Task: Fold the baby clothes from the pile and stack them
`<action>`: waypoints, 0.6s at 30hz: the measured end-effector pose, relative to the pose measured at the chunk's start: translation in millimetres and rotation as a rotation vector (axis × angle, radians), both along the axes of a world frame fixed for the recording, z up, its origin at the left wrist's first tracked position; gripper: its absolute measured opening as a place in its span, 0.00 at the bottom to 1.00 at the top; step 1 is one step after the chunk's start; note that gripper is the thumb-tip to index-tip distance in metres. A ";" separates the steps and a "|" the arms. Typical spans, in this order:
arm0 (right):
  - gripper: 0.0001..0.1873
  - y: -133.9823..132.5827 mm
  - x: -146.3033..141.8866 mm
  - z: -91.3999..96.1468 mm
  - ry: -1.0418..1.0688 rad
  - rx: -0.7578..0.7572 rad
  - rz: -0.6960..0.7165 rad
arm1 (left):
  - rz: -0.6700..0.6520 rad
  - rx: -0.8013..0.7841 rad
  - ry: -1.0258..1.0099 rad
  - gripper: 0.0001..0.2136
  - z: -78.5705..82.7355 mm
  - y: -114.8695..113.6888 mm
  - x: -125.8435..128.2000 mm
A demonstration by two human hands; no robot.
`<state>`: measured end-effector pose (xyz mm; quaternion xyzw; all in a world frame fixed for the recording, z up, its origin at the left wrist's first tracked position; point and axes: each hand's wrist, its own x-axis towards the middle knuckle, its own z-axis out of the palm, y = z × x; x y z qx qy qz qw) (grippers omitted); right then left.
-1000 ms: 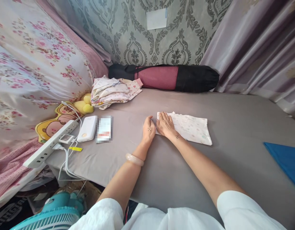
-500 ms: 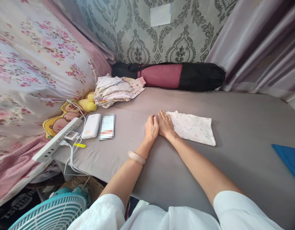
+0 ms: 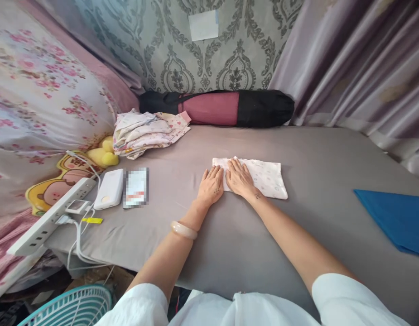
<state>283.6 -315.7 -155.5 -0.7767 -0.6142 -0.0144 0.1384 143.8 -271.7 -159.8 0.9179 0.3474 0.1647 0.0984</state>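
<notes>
Since 0.5 s ago the view has swung, so everything on the grey sheet [image 3: 318,158] sits further left and more of the blue flat item [image 3: 392,219] shows at the right. The folded white cloth [image 3: 268,177] lies on the sheet in front of the person. The left hand [image 3: 211,185] was turned on its side, fingers loosely curled, against the right hand [image 3: 240,179]; now it lies palm down over the cloth's left edge, fingers extended and released. The right hand stays flat on the cloth just beside it, fingers straight and released. Together the 2 hands cover much of the cloth's left part.

Around them hang 2 curtains, the floral curtain [image 3: 29,68] at the left and the purple curtain [image 3: 318,63] at the right. A teal fan [image 3: 73,308] stands below the near left edge. A pile of clothes [image 3: 148,131] sits near the yellow plush [image 3: 103,154]; nearer are a power strip [image 3: 46,222] and a white power bank [image 3: 109,189].

The long black-and-red bag [image 3: 211,108] lies along the wall, its contents hidden.
</notes>
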 end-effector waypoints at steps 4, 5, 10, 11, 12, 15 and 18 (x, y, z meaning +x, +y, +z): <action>0.31 -0.5 -0.8 -2.2 0.014 -0.017 -0.006 | 0.013 0.025 0.058 0.22 0.2 -0.1 1.1; 0.31 -0.1 -1.0 -2.9 0.018 -0.014 -0.007 | 0.016 0.028 0.067 0.22 0.8 -0.3 1.2; 0.31 0.9 -0.8 -4.0 0.054 -0.008 -0.005 | 0.019 0.037 0.106 0.22 3.6 -2.9 0.8; 0.31 0.1 0.0 -3.0 0.066 -0.015 -0.002 | 0.018 0.041 0.115 0.22 3.9 -3.5 0.8; 0.31 -1.4 1.4 -1.4 0.077 -0.022 -0.001 | 0.018 0.045 0.126 0.23 4.2 -4.0 0.9; 0.31 -10.9 9.4 5.0 0.088 -0.033 -0.016 | 0.013 0.051 0.159 0.24 5.0 -5.4 1.2; 0.31 -25.2 21.8 10.1 0.057 -0.034 -0.071 | 0.004 0.055 0.174 0.25 5.8 -6.8 1.3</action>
